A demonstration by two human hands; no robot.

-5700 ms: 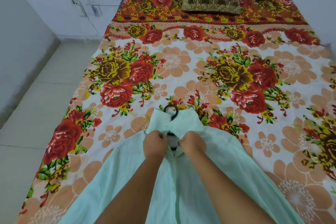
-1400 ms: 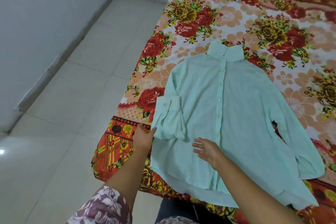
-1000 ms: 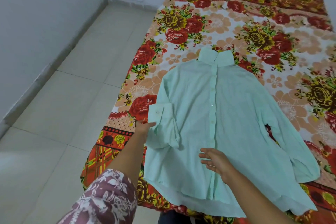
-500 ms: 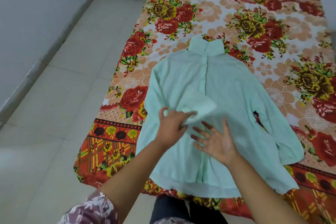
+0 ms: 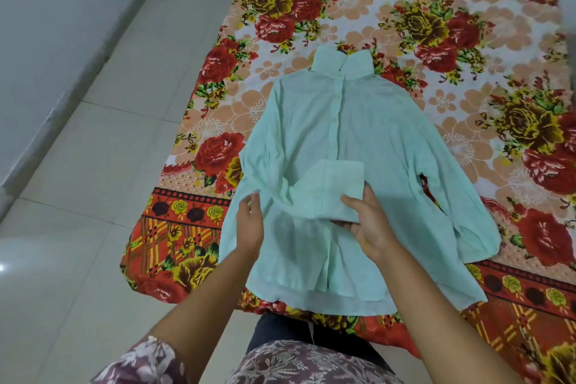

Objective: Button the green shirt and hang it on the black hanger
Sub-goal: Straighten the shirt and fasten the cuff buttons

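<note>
The pale green shirt (image 5: 367, 121) lies flat on the bed, front up, its button placket closed and its collar standing at the far end. Its left sleeve is folded across the front, so the cuff (image 5: 336, 181) rests at the shirt's middle. My right hand (image 5: 372, 227) pinches the cuff's near corner, thumb on top and fingers under it. My left hand (image 5: 249, 226) touches the folded sleeve at the shirt's left edge with relaxed fingers. The right sleeve (image 5: 461, 212) lies spread out to the right. No black hanger shows anywhere.
The floral bedsheet (image 5: 436, 25) covers the bed and hangs over its near edge. Pale floor tiles (image 5: 93, 165) and a white wall (image 5: 46, 9) lie to the left. My patterned clothing fills the bottom of the view.
The left sleeve was carried from the shirt's left side onto its front. My left hand let the cuff go and moved back to the left edge, while my right hand took hold of the cuff.
</note>
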